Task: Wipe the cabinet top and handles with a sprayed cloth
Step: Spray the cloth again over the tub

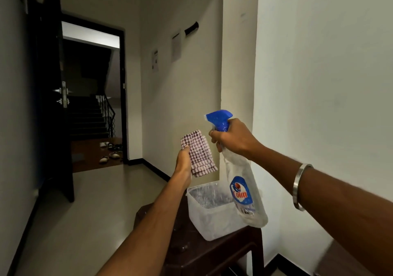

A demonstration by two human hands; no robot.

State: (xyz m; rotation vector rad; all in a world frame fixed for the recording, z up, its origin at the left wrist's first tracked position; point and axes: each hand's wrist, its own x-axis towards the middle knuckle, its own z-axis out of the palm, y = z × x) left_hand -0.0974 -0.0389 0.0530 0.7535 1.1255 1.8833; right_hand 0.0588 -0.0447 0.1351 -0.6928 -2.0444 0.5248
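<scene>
My left hand (184,160) holds a folded red-and-white checked cloth (197,151) upright in front of me. My right hand (234,137) grips the neck of a clear spray bottle (244,188) with a blue trigger head (220,119) and a blue Colin label. The nozzle points left at the cloth, a short gap away. Below both hands is the dark brown cabinet top (187,237), its surface speckled with pale spots. No handles are in sight.
A clear plastic tub (209,218) sits on the cabinet top against the white wall (319,105). A corridor with pale floor (95,201) runs to the left, toward an open dark door (55,105), stairs and several shoes (110,150).
</scene>
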